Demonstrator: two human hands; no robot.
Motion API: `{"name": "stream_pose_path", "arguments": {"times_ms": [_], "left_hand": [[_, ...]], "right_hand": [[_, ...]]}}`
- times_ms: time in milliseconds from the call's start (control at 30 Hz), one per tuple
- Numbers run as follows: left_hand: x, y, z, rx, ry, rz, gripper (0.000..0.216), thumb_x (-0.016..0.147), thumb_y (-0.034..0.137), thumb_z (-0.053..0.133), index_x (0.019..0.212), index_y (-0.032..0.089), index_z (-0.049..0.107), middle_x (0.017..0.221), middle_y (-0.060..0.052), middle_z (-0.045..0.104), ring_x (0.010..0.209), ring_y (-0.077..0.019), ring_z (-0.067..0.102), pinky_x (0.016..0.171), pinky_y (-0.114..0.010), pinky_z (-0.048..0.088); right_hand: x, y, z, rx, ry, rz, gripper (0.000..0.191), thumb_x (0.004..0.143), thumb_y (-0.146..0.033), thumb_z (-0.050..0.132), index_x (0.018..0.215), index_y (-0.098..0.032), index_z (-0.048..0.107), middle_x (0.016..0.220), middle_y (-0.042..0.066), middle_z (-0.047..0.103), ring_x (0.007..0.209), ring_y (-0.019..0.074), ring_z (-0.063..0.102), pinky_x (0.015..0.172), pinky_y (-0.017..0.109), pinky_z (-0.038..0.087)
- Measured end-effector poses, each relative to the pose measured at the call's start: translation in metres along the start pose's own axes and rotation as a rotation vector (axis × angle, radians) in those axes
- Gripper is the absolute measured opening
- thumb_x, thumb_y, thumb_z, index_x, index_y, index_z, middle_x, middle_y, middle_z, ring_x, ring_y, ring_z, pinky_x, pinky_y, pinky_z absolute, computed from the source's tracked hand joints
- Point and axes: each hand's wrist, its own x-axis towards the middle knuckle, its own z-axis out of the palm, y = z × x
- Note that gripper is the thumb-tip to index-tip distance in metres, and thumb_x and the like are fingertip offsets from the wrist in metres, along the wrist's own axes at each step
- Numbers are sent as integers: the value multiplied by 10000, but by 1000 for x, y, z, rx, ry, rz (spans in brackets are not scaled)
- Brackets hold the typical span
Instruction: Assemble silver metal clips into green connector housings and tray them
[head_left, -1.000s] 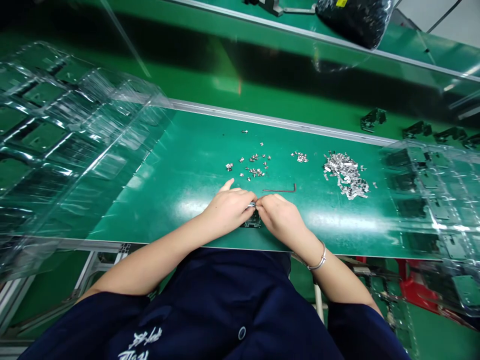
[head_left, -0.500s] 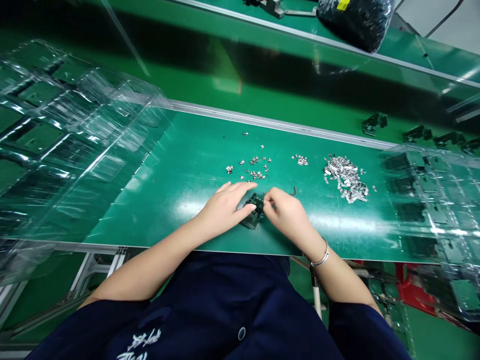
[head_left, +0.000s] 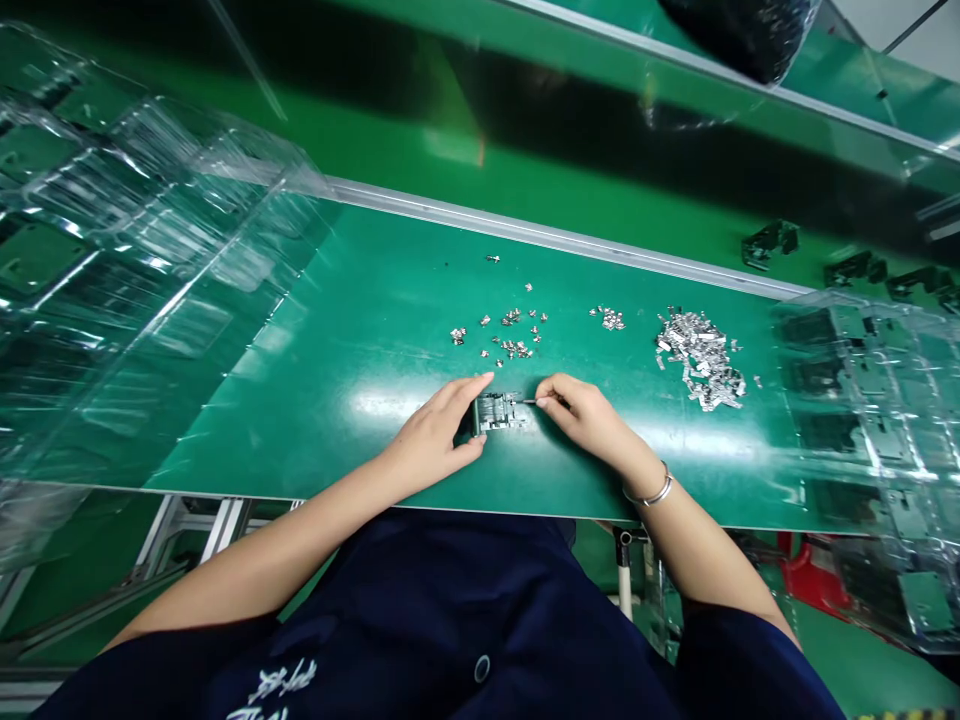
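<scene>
A small dark housing (head_left: 498, 410) with silvery, ridged detail on its upper side rests on the green worktop. My left hand (head_left: 435, 430) grips its left end between thumb and fingers. Just to the right, my right hand (head_left: 583, 412) is closed in a pinch around a thin dark rod, apparently a hex key (head_left: 529, 402). Its tip points left and reaches the housing's right end; whether it touches is too small to tell. Beyond the hands lie scattered small metal pieces (head_left: 516, 348).
A larger heap of metal pieces (head_left: 701, 355) lies to the right, with a small cluster (head_left: 611, 318) nearer the middle. Clear plastic trays (head_left: 172, 300) are stacked on the left. Other trays (head_left: 885, 430) with dark parts stand right. Several dark housings (head_left: 771, 245) line the back right.
The housing has been turned so its silvery ridged side faces up. My right hand has drawn slightly right, and the bent key seen beside it no longer lies behind the hand.
</scene>
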Motion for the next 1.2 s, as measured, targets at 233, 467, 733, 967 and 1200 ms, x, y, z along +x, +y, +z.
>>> {"name": "stream_pose_path", "arguments": {"times_ms": [233, 467, 733, 967, 1200], "left_hand": [[1, -9, 5, 10, 12, 42, 681, 831, 200, 527, 1429, 297, 216, 1352, -88, 459, 1243, -266, 458, 974, -422, 453], [1, -8, 4, 13, 15, 65, 658, 829, 187, 522, 1422, 254, 246, 1314, -105, 470, 1218, -263, 472, 970, -396, 460], [0, -8, 5, 9, 5, 77, 678, 835, 191, 523, 1434, 280, 218, 1310, -99, 468, 1192, -262, 492, 960, -399, 460], [0, -9, 6, 17, 9, 89, 693, 824, 171, 530, 1432, 294, 220, 1305, -88, 478, 1185, -260, 499, 960, -395, 460], [0, -9, 6, 36, 11, 98, 725, 817, 153, 542, 1441, 304, 204, 1297, -93, 489, 1151, -260, 527, 922, -394, 485]], "right_hand": [[5, -11, 7, -31, -80, 47, 104, 899, -129, 486, 889, -196, 566, 900, 32, 598, 798, 153, 562, 691, 247, 413], [13, -13, 3, -25, -161, 137, 115, 877, -103, 504, 829, -195, 553, 814, 9, 590, 678, 134, 520, 589, 232, 337], [10, -3, -7, 176, -259, 81, 73, 878, -129, 566, 857, -186, 606, 829, -2, 589, 705, 116, 527, 631, 221, 376], [19, -16, -9, 38, -316, 115, 161, 845, -70, 566, 737, -174, 506, 741, -8, 531, 666, 121, 466, 603, 227, 309], [21, -7, -13, 159, -380, 140, 127, 861, -110, 569, 755, -170, 535, 722, -20, 532, 614, 96, 451, 581, 212, 305]]}}
